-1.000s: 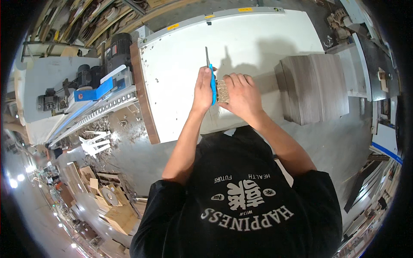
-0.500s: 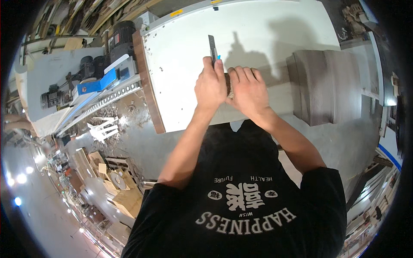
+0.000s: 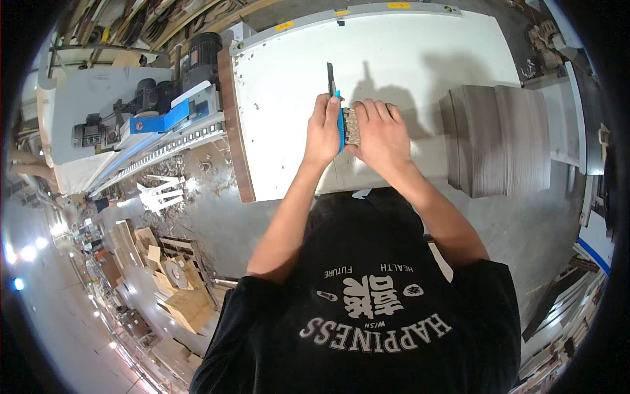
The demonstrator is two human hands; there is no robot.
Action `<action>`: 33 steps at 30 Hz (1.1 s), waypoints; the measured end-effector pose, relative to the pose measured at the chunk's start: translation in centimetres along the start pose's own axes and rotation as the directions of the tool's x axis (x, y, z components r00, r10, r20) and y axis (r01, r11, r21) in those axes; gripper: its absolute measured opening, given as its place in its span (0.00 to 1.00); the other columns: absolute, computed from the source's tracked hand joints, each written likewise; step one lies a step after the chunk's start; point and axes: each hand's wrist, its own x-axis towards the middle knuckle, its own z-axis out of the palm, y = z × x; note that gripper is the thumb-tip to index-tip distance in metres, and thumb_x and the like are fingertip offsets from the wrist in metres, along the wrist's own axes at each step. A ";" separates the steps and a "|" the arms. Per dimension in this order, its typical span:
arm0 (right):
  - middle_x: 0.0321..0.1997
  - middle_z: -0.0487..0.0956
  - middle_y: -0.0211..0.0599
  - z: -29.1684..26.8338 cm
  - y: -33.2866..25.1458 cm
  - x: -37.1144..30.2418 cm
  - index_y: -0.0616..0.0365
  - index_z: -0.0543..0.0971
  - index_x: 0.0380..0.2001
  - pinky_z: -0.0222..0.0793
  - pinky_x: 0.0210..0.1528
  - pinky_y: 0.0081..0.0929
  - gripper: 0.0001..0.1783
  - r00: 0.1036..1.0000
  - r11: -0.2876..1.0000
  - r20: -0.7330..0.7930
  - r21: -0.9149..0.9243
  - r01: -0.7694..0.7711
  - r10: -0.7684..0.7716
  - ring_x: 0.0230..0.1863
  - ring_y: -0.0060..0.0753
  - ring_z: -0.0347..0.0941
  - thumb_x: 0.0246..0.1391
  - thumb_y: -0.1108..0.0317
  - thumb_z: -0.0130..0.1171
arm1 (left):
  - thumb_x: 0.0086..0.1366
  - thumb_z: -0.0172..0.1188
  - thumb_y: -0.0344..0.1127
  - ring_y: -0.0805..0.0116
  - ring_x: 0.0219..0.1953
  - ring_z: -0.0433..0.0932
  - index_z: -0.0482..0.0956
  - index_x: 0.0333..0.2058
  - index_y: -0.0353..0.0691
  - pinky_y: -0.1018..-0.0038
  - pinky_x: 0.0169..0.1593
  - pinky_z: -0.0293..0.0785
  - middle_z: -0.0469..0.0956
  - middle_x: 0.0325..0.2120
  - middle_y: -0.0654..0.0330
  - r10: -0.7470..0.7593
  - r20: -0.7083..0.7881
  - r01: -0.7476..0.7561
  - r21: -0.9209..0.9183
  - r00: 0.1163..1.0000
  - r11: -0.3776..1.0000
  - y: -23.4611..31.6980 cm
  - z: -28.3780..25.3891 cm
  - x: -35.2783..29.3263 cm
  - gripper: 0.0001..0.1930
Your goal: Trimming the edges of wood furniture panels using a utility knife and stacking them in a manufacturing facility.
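Left grip (image 3: 322,133) closes round a blue-handled knife (image 3: 341,128), covering part of it; right grip (image 3: 382,136) clasps a brown block (image 3: 352,125) whose right side I can't see.

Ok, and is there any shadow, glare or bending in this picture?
Head view, centre: shadows fall on the white tabletop beyond the right hand; head view, left: lamps glare as white spots; head view, top: the metal rail bows with fisheye distortion.
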 end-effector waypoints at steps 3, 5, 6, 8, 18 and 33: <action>0.51 0.80 0.35 0.1 0.2 -0.2 0.55 0.79 0.53 0.68 0.64 0.38 0.38 1.000 1.000 0.011 -0.026 -0.003 0.003 0.57 0.38 0.77 0.39 0.55 0.84 | 0.85 0.46 0.47 0.29 0.39 0.82 0.73 0.49 0.35 0.45 0.43 0.76 0.83 0.37 0.37 -0.028 0.000 0.028 0.096 1.000 0.995 1.2 0.2 -0.9 0.18; 0.51 0.80 0.35 0.2 0.3 0.0 0.55 0.79 0.53 0.68 0.64 0.38 0.38 1.000 1.000 0.014 -0.025 -0.014 0.015 0.57 0.37 0.77 0.39 0.55 0.83 | 0.85 0.46 0.46 0.27 0.40 0.82 0.72 0.49 0.35 0.43 0.44 0.76 0.83 0.38 0.36 -0.055 -0.010 0.056 0.192 0.998 0.980 2.2 0.4 -1.0 0.18; 0.51 0.80 0.35 0.3 0.1 0.1 0.55 0.79 0.54 0.68 0.64 0.38 0.38 1.000 1.000 0.014 -0.024 -0.018 0.018 0.57 0.37 0.77 0.39 0.55 0.83 | 0.85 0.47 0.46 0.27 0.40 0.82 0.71 0.49 0.35 0.42 0.44 0.76 0.83 0.39 0.36 -0.014 -0.043 0.027 0.311 0.999 0.950 2.7 0.5 -1.1 0.17; 0.51 0.80 0.35 0.5 0.1 -0.2 0.55 0.79 0.54 0.68 0.64 0.37 0.37 1.000 0.999 0.021 -0.041 -0.014 0.015 0.57 0.37 0.77 0.40 0.55 0.82 | 0.83 0.48 0.45 0.26 0.41 0.82 0.69 0.49 0.35 0.38 0.45 0.76 0.83 0.40 0.35 -0.003 -0.072 0.036 0.459 0.997 0.887 3.9 0.9 -1.5 0.16; 0.59 0.79 0.38 -0.7 -0.2 -0.4 0.58 0.76 0.61 0.66 0.67 0.43 0.47 0.993 0.998 0.108 0.035 -0.042 0.038 0.63 0.42 0.74 0.40 0.51 0.86 | 0.85 0.51 0.43 0.46 0.37 0.84 0.75 0.56 0.30 0.59 0.43 0.79 0.82 0.39 0.40 -0.026 0.020 0.026 -0.003 0.999 1.000 -0.6 -2.5 -3.7 0.18; 0.52 0.80 0.36 0.2 -0.1 -0.3 0.57 0.79 0.55 0.68 0.66 0.40 0.36 0.999 0.998 0.029 -0.060 -0.014 0.015 0.58 0.39 0.77 0.41 0.58 0.80 | 0.77 0.62 0.39 0.41 0.41 0.83 0.75 0.63 0.37 0.51 0.42 0.80 0.78 0.41 0.47 0.214 0.187 -0.284 0.602 0.959 0.746 0.3 -4.3 -12.3 0.21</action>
